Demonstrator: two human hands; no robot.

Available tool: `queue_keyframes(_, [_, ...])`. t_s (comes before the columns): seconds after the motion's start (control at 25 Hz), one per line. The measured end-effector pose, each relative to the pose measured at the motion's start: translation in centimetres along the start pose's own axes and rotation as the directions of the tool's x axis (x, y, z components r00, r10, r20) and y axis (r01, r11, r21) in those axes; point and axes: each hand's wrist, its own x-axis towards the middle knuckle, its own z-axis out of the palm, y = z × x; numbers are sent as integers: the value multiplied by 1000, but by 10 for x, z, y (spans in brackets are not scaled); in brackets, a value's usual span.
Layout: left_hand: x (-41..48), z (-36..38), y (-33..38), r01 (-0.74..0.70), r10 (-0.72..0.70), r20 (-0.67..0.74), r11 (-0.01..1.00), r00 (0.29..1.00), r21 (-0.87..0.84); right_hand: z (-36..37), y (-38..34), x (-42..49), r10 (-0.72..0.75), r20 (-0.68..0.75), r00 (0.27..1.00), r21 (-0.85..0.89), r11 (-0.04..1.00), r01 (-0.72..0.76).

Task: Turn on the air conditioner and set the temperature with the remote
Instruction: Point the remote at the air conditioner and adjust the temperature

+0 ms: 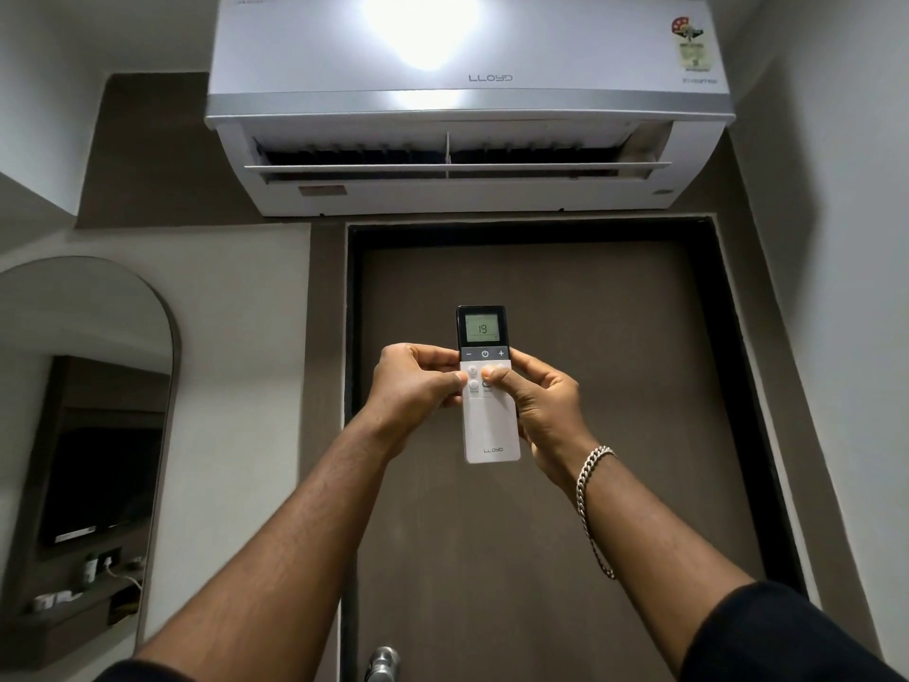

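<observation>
A white wall air conditioner [467, 91] hangs high above a brown door, its front flap swung open. I hold a slim white remote [492, 435] upright in front of the door, pointing up at the unit. Its lit screen reads 19. My left hand [413, 386] grips the remote's left edge, thumb by the round buttons. On the other side my right hand [546, 406] clasps the right edge, and its thumb lies across the buttons just under the power key. A silver chain bracelet hangs on the right wrist.
The brown door [541, 534] in a dark frame fills the middle, with a metal handle [381, 664] at the bottom. An arched mirror [83, 435] on the left wall reflects a television and a shelf. White walls close in on both sides.
</observation>
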Motion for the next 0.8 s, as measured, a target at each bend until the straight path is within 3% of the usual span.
queue_keyframes(0.4, [-3,2,-1,30,-30,-9,999,1000,-19,-2,-7,-6,18,6,1000,-2,1000,-18])
queue_keyframes(0.8, [-7,13,3,24,-25,-24,999,999,-32,7,-15,-11,-23,-16,1000,-133,991,21])
